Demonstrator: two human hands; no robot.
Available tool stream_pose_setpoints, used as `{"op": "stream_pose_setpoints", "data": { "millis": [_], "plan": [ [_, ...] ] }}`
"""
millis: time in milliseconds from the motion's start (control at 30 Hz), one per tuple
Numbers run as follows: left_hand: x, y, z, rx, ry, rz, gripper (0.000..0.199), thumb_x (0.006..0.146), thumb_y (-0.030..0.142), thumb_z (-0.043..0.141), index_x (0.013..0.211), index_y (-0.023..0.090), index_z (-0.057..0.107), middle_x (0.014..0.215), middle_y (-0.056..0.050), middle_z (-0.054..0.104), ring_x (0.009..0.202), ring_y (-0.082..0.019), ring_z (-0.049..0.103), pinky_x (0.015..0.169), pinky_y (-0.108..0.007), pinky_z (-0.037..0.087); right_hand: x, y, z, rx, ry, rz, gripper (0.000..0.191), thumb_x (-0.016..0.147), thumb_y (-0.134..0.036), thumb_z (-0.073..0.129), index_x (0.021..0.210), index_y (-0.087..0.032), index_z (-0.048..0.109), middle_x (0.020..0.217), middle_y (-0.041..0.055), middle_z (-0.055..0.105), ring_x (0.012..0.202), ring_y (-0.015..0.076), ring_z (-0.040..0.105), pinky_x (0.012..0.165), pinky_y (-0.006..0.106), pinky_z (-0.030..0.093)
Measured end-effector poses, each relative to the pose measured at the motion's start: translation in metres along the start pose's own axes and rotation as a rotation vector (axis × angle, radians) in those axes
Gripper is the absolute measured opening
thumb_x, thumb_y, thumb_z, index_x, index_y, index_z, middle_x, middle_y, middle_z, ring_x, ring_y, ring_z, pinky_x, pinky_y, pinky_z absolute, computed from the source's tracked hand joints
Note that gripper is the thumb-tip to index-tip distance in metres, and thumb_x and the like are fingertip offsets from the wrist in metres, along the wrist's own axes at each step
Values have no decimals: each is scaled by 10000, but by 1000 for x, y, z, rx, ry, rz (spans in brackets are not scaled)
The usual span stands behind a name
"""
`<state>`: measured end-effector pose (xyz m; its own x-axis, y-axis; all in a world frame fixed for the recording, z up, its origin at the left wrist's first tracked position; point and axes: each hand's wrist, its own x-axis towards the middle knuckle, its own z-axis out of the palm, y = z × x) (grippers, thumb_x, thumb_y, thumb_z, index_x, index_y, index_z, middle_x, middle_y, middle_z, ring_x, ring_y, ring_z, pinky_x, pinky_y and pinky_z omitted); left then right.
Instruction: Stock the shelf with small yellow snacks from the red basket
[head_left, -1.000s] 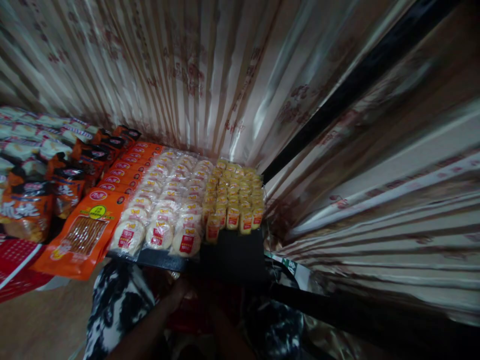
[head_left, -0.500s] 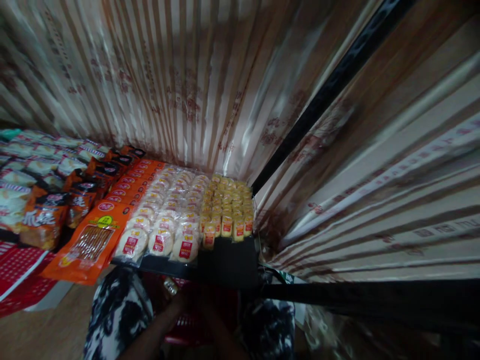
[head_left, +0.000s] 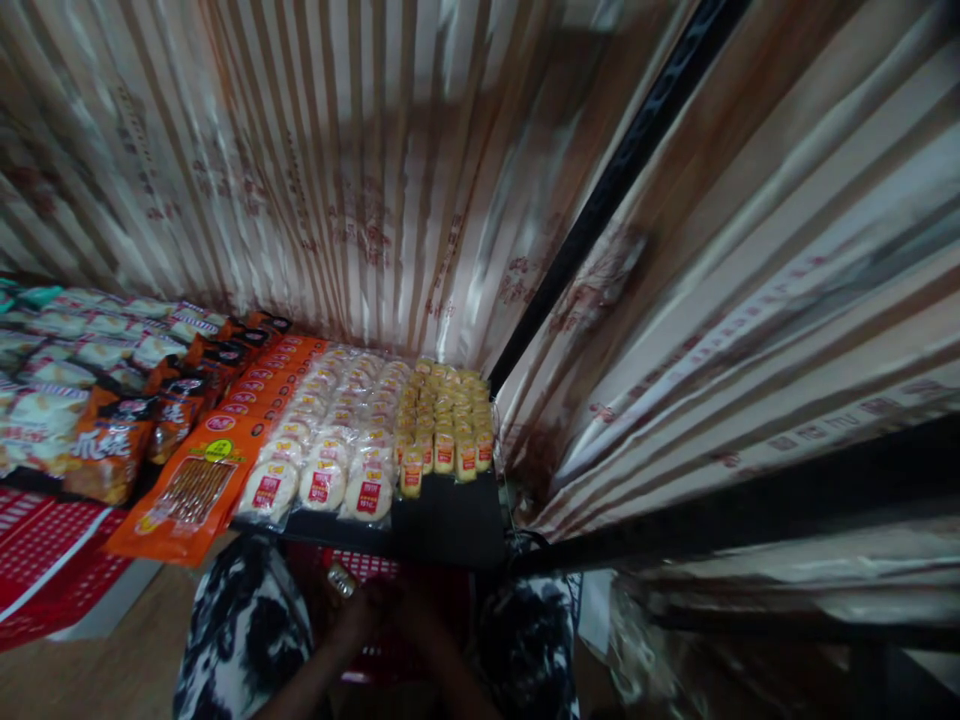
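My left hand (head_left: 366,608) and my right hand (head_left: 409,608) are close together between my knees, below the shelf's front edge. Both are in deep shadow, so their fingers cannot be made out. A small shiny gold-wrapped packet (head_left: 341,580) lies just left of my left hand; whether it is touched is unclear. Under the hands is a red plastic basket (head_left: 361,563). Above them, on the black shelf (head_left: 450,520), stand rows of yellow wrapped snack cakes (head_left: 442,450) and round white crackers in clear wrappers (head_left: 369,495).
Orange snack bags (head_left: 187,485) overhang the shelf's front edge. Further left are darker orange packets (head_left: 109,445) and white packets (head_left: 49,410). Another red basket (head_left: 56,540) stands at lower left. A striped curtain (head_left: 360,150) hangs behind, crossed by a black metal post (head_left: 600,200).
The view has turned slightly, so the shelf and goods appear shifted. My hands now show a little more clearly, close together over the basket. The gold packet stays beside my left hand.
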<state>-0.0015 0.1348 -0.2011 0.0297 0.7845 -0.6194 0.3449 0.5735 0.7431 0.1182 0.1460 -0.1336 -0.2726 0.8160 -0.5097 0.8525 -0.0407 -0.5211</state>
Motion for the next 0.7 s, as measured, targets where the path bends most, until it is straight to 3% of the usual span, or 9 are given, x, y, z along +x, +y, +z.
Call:
{"op": "stream_pose_setpoints", "data": {
  "millis": [133, 300, 700],
  "plan": [
    [-10, 3, -2, -10, 59, 61, 134, 601, 81, 544, 561, 196, 491, 619, 14, 563, 720, -179, 557, 738, -286, 400, -3, -5, -8, -1, 23, 86, 241, 829, -165, 457, 742, -175, 681, 835, 85, 701, 775, 200, 634, 622, 253, 398],
    [-23, 10, -5, -34, 76, 131, 158, 577, 117, 550, 530, 207, 428, 557, 48, 478, 656, -160, 510, 694, -266, 391, -13, -10, -20, 16, 84, 117, 239, 824, -171, 449, 769, -159, 682, 859, 101, 703, 759, 179, 629, 602, 229, 370],
    [-68, 47, -20, -177, 31, 273, 196, 528, 343, 586, 552, 214, 440, 582, 35, 456, 637, -158, 456, 659, -266, 376, -48, -27, -47, 147, 158, -7, 205, 737, -143, 486, 754, -189, 685, 774, 26, 708, 694, 123, 612, 582, 180, 351]
  ]
}}
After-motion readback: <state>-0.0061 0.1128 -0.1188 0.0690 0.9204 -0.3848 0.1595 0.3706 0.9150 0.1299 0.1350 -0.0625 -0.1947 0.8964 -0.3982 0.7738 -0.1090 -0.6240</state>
